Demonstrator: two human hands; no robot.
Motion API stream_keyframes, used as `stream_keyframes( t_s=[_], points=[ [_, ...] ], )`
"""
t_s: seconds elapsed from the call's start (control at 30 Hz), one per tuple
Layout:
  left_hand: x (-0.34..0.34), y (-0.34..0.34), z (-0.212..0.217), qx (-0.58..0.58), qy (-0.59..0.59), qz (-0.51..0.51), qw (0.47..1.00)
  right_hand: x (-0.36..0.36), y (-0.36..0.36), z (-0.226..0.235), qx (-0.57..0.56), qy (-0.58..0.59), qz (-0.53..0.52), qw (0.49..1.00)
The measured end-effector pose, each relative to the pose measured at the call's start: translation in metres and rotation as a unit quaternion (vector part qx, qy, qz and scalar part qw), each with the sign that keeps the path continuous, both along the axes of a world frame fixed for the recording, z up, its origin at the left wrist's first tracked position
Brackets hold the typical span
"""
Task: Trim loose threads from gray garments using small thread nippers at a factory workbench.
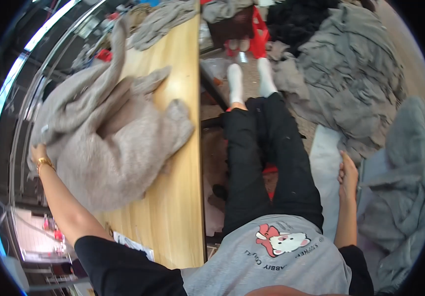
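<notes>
Sitting beside a long wooden table (pixel 173 217), the person reaches out with both arms. The left hand (pixel 38 153) rests at the far edge of a beige knitted garment (pixel 118 143) that lies spread flat on the table; the fingers go into the fabric, so I cannot tell if they are clenched on it or only pressing. A gold bracelet (pixel 44 163) sits on this wrist. The garment covers the middle of the table, with one sleeve stretching away along the tabletop. Another grey garment (pixel 163 19) lies at the table's far end.

On the other side of the table from the beige garment, beyond the person's black trousers (pixel 266 163), the right hand (pixel 348 175) grasps the edge of a pale grey cloth (pixel 328 163) that hangs there, with the fingers closed on it. Farther from the table, a big heap of grey garments (pixel 350 74) lies on the floor, and more grey fabric (pixel 405 197) is piled just beside the right hand.
</notes>
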State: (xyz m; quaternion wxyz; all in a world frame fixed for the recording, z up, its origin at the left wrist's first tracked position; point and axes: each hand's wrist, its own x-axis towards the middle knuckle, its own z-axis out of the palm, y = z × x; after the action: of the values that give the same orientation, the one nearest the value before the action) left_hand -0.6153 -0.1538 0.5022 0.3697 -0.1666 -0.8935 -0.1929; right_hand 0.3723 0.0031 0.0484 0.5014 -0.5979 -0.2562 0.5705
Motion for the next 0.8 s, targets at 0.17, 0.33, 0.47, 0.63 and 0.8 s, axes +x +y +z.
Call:
stream_keyframes(
  t_s=[0.17, 0.33, 0.47, 0.63, 0.8],
  points=[
    [0.097, 0.192, -0.182, 0.025, -0.265, -0.324, 0.908, 0.026, 0.027, -0.010, 0.069, -0.079, 0.019, 0.994],
    [0.384, 0.384, -0.319, -0.032, -0.421, -0.569, 0.706, 0.086, 0.039, -0.052, 0.172, 0.015, 0.035, 0.984],
    [0.720, 0.395, -0.332, -0.213, -0.250, -0.805, 0.493, 0.112, -0.013, -0.019, 0.087, 0.076, 0.039, 0.992],
    [1.027, 0.317, -0.326, -0.239, -0.121, -0.912, 0.311, 0.154, -0.052, -0.064, 0.057, 0.133, 0.014, 0.989],
    [1.217, 0.217, -0.270, -0.087, -0.034, -0.982, 0.162, 0.183, -0.064, -0.057, 0.067, 0.132, -0.002, 0.989]
  ],
)
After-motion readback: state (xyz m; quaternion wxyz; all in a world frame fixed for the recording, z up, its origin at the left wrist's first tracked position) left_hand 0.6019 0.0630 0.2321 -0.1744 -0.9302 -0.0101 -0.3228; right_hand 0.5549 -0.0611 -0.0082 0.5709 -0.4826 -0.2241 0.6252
